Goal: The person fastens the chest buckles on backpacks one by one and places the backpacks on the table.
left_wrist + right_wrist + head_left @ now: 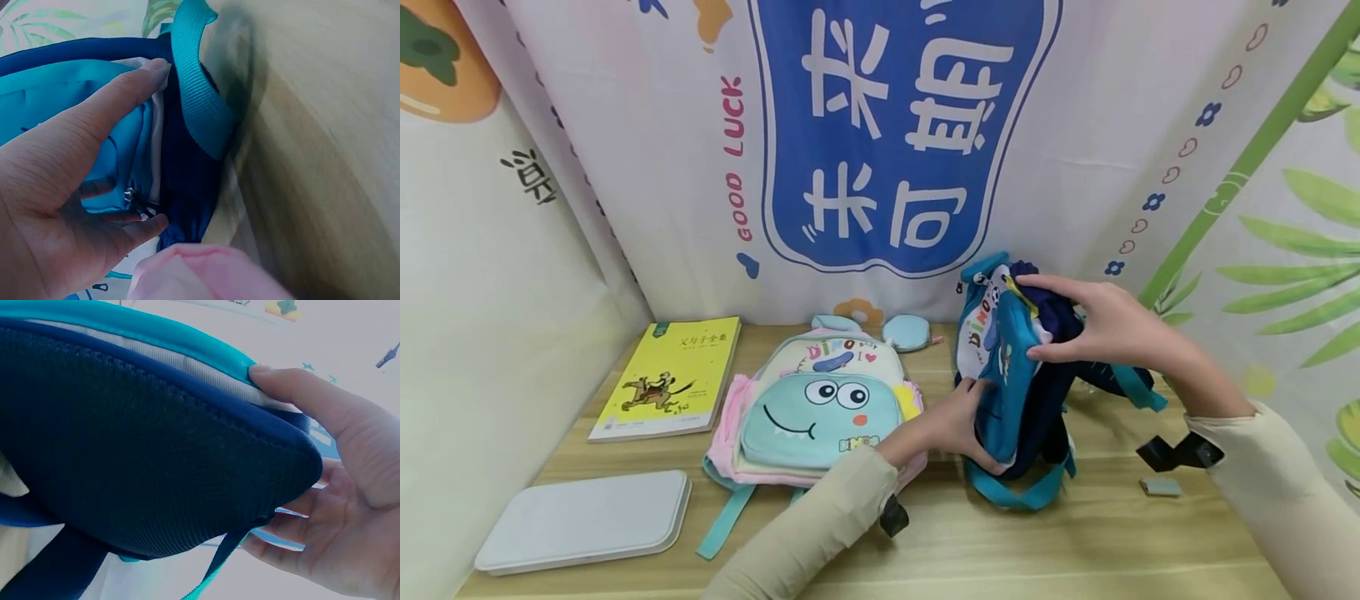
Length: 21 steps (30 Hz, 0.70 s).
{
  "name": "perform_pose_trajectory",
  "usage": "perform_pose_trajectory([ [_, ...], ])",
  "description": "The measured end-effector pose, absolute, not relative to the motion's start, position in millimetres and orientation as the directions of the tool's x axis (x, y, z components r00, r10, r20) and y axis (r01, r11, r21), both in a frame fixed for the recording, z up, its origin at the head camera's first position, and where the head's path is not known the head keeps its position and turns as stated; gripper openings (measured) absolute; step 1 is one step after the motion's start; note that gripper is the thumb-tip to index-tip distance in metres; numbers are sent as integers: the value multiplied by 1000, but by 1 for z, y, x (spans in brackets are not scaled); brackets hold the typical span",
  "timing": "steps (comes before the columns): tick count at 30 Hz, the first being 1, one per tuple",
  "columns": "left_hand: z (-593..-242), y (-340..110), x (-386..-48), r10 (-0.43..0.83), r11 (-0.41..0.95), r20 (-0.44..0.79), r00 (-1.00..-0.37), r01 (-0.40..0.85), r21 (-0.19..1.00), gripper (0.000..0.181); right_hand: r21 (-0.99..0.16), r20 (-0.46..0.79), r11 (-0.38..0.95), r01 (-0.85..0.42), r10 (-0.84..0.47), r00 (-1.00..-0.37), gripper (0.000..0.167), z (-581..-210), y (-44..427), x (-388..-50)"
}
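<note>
A: What is set out on the surface, from the left?

B: On a pale wood-grain table (pixel 970 554), a flat white rounded case (pixel 583 521) and a yellow paperback book (pixel 688 367) are placed, then a pink-and-mint fabric backpack with a dinosaur face (pixel 805 417). A small grey object (pixel 1161 487) is seen at the far right. Behind, a printed white fabric curtain (pixel 1060 183) is hung.

A: How is the teal-and-navy fabric backpack (pixel 1011 375) pointed?

B: It is kept right of the pink-and-mint one, tilted, its decorated front turned leftward. Its top is directed at the curtain, its long axis aligned from the near side towards there.

A: And the fingers?

B: By the left hand (pixel 951 425), its lower front is gripped, thumb and curled fingers set well apart. By the right hand (pixel 1105 321), its upper edge is held between the thumb in front and the fingers behind.
</note>
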<state>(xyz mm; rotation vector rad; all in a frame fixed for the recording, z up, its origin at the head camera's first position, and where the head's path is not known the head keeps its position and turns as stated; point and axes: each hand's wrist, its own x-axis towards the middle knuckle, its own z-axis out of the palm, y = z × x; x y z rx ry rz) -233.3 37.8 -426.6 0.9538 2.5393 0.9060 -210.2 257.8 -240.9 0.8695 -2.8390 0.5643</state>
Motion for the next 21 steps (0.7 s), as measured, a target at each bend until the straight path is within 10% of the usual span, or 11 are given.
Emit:
perform_pose_trajectory([
  [21,-400,18,-235,675,514,-27,-738,444,734,117,-368,250,683,-631,-581,-775,84,-239,229,-218],
])
